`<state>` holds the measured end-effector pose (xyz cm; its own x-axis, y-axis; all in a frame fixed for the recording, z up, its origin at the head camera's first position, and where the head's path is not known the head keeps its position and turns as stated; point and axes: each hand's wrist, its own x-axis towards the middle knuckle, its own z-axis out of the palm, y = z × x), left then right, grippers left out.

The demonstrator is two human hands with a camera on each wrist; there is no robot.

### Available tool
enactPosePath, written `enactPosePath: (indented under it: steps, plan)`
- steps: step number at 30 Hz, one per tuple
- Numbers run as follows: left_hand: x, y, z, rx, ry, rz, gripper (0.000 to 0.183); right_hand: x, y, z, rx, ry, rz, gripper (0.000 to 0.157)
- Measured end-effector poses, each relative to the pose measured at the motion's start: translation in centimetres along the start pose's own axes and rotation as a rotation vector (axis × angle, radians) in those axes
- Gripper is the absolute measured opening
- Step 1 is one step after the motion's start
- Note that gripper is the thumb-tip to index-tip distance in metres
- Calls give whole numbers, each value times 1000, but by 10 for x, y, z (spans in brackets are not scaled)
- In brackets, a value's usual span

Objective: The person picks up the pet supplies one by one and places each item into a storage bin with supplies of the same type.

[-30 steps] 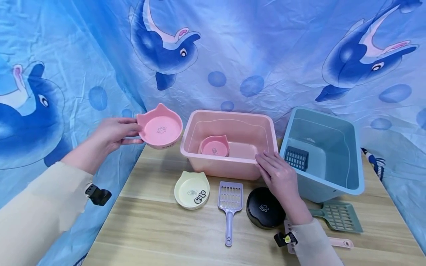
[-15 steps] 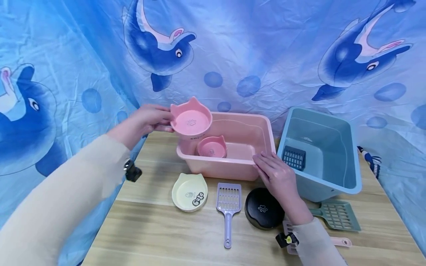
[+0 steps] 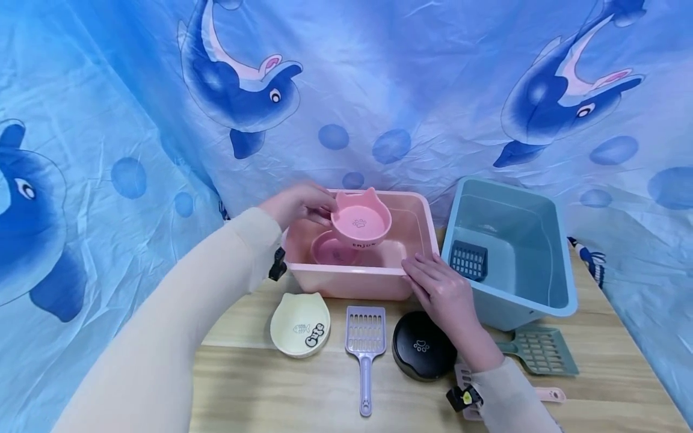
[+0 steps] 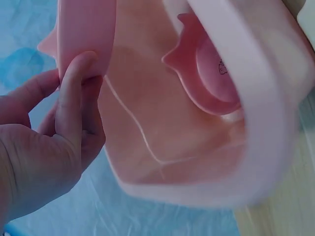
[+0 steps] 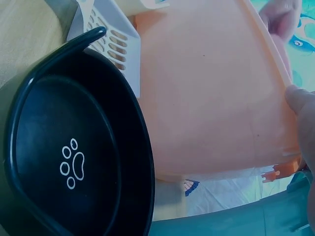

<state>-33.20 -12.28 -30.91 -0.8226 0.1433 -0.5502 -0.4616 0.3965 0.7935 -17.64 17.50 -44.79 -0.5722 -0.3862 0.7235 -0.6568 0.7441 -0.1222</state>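
My left hand [image 3: 303,204] pinches the side of a pink cat-eared bowl [image 3: 360,225] with a paw print inside, held over the pink litter box [image 3: 352,282]. In the left wrist view the thumb presses on the wall of this bowl [image 4: 86,34]. A second pink bowl [image 3: 327,254] sits in the left part of the box, partly hidden by the held one. My right hand [image 3: 444,294] grips the box's front right rim; the right wrist view has its thumb [image 5: 299,98] against the rim's outer side.
A blue litter box [image 3: 514,264] holding a dark blue scoop [image 3: 468,260] stands at right. In front lie a cream bowl [image 3: 300,325], a purple scoop [image 3: 366,337], a black bowl [image 3: 424,346], a green scoop [image 3: 544,350] and a pink scoop [image 3: 549,394], partly under the right arm.
My left hand has carried the pink bowl rightward, from left of the pink litter box to above its inside. My right hand keeps its place on the rim. The head view has shifted slightly.
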Motion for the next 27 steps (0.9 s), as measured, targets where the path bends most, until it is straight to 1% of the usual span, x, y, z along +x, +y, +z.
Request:
enactPosePath:
  steps: [3,8,12,15,19,21,23,25,27]
  plan:
    - [15,5,12,97,-51,-17,28,-1,-2,0,5,15,-2,44]
    - [33,16,28,214,-113,-31,28,-1,-6,0,5,13,10,50]
    - [44,16,35,274,-163,-15,26,-1,-6,0,11,-11,28,53]
    - [50,17,42,310,-196,-11,28,0,-5,-1,16,-36,48,50]
    - [60,17,52,361,-246,-33,30,0,-4,-3,12,-62,62,45]
    - [66,16,56,374,-272,-45,30,1,-3,-2,7,-63,58,44]
    - [72,14,59,359,-293,-54,30,1,-2,-2,2,-57,54,45]
    - [78,10,60,331,-307,-60,29,2,-1,-1,-6,-47,44,47]
    - [84,7,60,312,-306,-51,29,2,0,0,-13,-40,39,51]
